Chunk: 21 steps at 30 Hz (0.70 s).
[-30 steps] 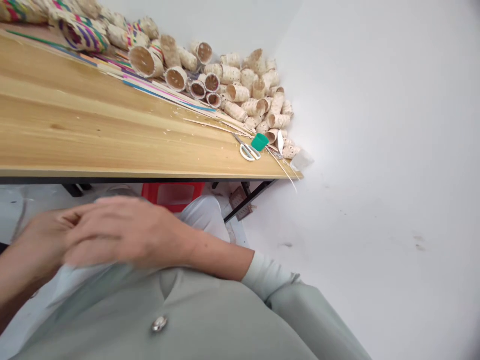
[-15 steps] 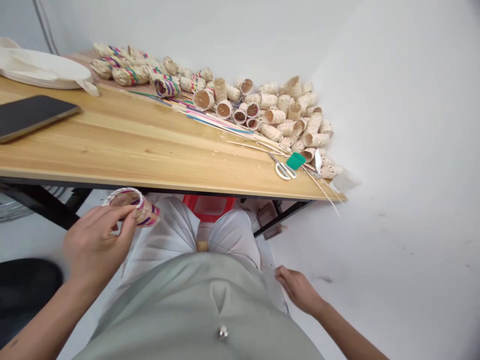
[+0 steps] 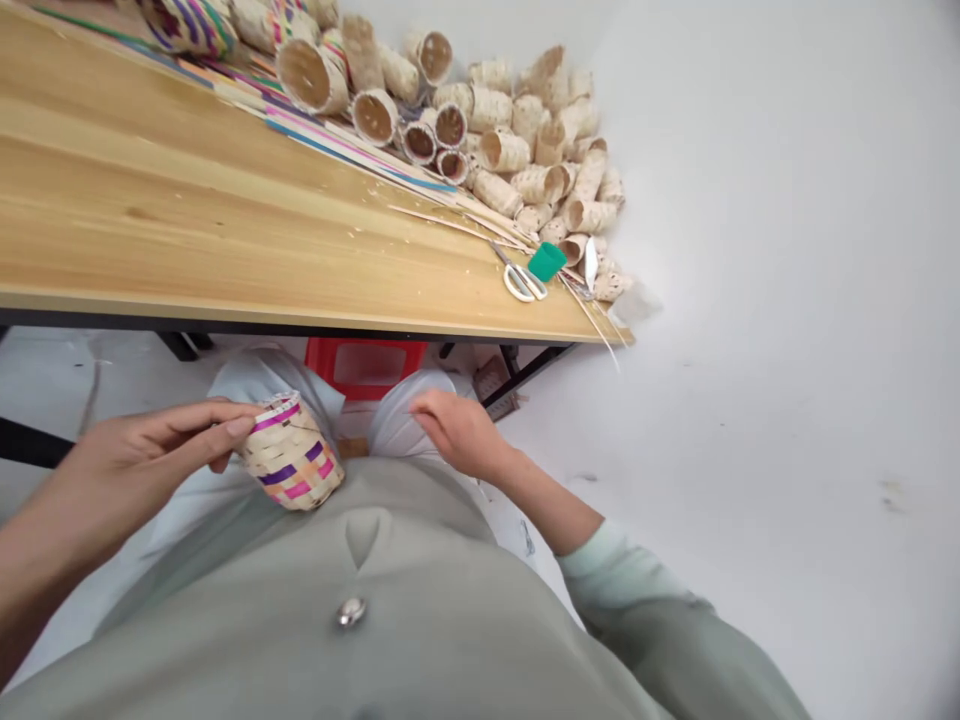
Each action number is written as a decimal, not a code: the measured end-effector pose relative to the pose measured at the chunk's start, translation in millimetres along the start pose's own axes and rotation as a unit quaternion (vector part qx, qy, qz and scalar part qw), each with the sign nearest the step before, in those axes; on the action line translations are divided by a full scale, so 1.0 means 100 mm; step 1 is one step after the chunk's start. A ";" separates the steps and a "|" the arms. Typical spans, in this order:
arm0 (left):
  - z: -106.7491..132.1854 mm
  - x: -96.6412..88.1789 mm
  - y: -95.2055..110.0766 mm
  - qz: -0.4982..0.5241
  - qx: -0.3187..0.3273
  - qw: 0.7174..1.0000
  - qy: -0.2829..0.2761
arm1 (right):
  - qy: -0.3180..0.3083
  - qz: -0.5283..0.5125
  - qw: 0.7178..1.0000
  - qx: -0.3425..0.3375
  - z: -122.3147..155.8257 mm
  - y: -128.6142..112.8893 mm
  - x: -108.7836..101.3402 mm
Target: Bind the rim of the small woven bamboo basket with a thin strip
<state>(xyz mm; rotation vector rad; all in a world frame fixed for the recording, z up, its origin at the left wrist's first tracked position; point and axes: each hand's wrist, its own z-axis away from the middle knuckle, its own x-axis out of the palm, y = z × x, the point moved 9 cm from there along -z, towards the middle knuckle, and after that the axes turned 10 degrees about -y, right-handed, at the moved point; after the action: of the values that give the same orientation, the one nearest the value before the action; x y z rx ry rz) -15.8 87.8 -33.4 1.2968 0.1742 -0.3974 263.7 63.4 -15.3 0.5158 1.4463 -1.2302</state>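
At lower left, the left hand (image 3: 169,440) pinches a round, woven-strip tan, pink and purple basket (image 3: 294,460); I can't tell if the right hand (image 3: 466,434) holds anything.

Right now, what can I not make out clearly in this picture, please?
All in the head view:
Woven basket, inside bottom: hidden by its own side.
Right hand: its curl hides whether it holds anything thin.
Red object: partly hidden under the table.
Striped woven piece, upper left: cut off by the top edge.
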 end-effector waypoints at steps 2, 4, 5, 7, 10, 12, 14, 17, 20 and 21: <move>-0.04 0.02 -0.05 0.006 -0.012 1.000 -0.018 | 0.001 -0.004 0.998 -0.066 -0.22 -0.36 -0.08; -0.06 0.04 -0.06 0.006 0.004 0.999 -0.032 | 0.013 -0.012 0.993 -0.115 -0.37 -0.62 -0.17; -0.08 0.05 -0.06 0.003 0.015 0.999 -0.038 | 0.019 -0.019 0.991 -0.130 -0.43 -0.71 -0.22; -0.11 0.08 -0.07 -0.005 0.033 0.998 -0.054 | 0.028 -0.030 0.988 -0.146 -0.50 -0.82 -0.28; -0.14 0.13 -0.06 0.002 0.045 0.996 -0.080 | 0.032 -0.018 0.986 -0.165 -0.55 -0.93 -0.31; -0.15 0.16 -0.05 0.013 0.047 0.995 -0.091 | 0.029 0.006 0.986 -0.164 -0.56 -0.96 -0.29; -0.13 0.18 -0.04 0.022 0.042 0.995 -0.093 | 0.020 0.025 0.987 -0.158 -0.58 -0.96 -0.26; -0.09 0.19 0.00 0.028 0.025 0.996 -0.083 | 0.007 0.032 0.987 -0.158 -0.60 -0.94 -0.24; -0.06 0.17 0.06 0.020 0.017 0.997 -0.066 | -0.005 0.024 0.984 -0.174 -0.62 -0.96 -0.25; -0.05 0.17 0.07 0.019 0.013 0.998 -0.062 | -0.010 0.022 0.984 -0.178 -0.63 -0.96 -0.25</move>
<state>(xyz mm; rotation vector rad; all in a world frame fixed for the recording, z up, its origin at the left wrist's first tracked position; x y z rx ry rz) 3.3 91.4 -34.2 1.2948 0.0396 -0.4482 161.7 91.6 35.9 0.2874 1.5855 -0.9115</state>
